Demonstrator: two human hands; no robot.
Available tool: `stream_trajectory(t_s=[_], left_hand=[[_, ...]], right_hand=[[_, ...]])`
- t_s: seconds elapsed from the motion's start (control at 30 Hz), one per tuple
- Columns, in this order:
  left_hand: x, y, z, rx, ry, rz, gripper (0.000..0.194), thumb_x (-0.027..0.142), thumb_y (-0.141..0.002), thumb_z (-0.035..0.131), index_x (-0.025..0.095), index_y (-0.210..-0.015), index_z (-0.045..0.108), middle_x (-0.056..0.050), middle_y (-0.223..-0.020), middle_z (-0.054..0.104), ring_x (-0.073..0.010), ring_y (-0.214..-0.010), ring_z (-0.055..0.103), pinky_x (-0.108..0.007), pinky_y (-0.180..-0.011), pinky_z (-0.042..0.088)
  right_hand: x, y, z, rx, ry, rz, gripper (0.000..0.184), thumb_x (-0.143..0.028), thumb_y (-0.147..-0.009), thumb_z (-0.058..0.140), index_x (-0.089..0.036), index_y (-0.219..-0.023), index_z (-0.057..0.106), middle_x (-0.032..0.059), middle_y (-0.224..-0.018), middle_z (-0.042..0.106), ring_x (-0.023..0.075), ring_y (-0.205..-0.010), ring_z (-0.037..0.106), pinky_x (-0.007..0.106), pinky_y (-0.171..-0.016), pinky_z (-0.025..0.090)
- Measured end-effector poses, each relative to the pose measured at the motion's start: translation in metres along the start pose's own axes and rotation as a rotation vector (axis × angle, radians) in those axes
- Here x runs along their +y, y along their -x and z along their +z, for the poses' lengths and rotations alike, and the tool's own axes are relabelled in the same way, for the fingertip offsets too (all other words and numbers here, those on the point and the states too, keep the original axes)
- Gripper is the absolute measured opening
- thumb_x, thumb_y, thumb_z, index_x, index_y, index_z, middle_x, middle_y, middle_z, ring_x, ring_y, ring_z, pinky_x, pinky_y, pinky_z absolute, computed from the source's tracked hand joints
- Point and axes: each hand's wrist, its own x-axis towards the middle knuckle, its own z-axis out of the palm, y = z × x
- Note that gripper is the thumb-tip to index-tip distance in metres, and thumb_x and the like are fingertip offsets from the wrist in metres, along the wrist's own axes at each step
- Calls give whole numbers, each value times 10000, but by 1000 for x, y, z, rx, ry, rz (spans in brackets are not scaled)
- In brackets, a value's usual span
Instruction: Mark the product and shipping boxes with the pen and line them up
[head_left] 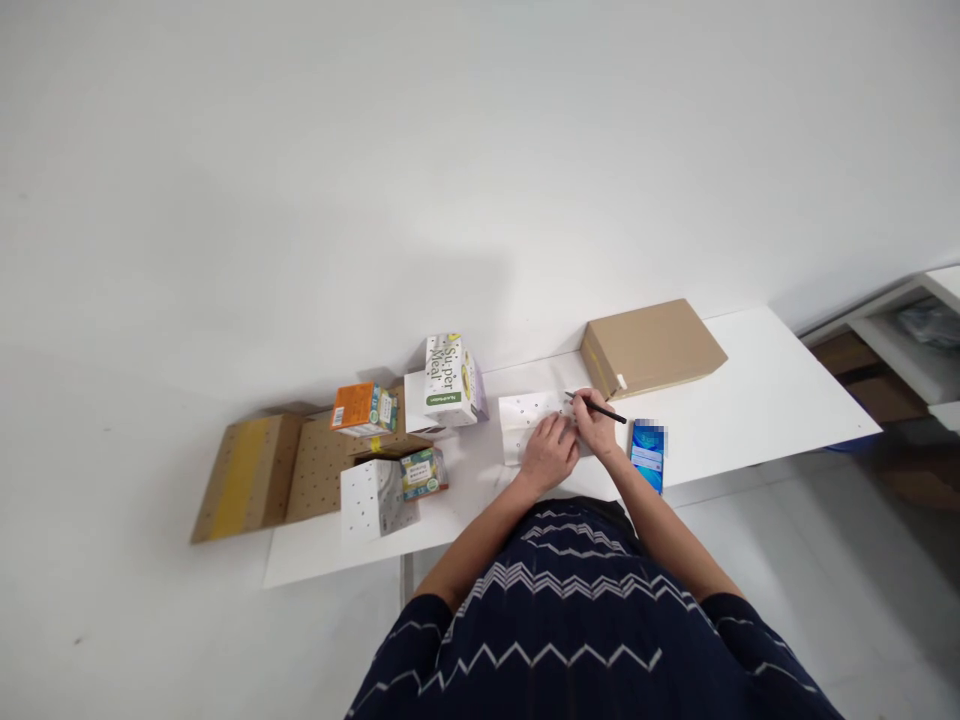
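A white sheet with small dark marks (525, 418) lies on the white table (750, 410) in front of me. My left hand (549, 450) rests flat on it, fingers loosely stretched. My right hand (596, 425) is closed around a thin black pen (600, 407), whose tip touches the sheet near its right edge. A phone with a blue screen (648, 455) lies just right of my right wrist.
A closed brown cardboard box (651, 347) sits behind the sheet. To the left stand a white "Super Meal" carton (448, 378), an orange box (363, 408), a small green-labelled box (424, 473), a white dotted box (371, 500) and flattened cardboard (255, 475). Shelving (900, 340) at far right.
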Motion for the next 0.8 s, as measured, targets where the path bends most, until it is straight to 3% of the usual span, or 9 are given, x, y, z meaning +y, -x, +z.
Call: stream_trajectory(t_s=[0.33,0.8], left_hand=[[1,0,1,7,15,-14,320,231,-869,459,139,-1142,598,-156,-1199,599,-291,-1218,488,-470,-1027,422],[1,0,2,7,18,-8,310,239,-873,459,133,-1125,605,-158,-1195,598,-291,-1218,490,-463,-1033,418]], right_hand=[[-1,-1,-1,-48,180,-30,259,-396,-852,417,-213,-840,600,22,-747,618,162,-672,545,296,-712,463],[-2,-2,-1,-56,180,-60,237,-382,-864,423,-213,-835,587,17,-744,612,154,-658,539,279,-697,453]])
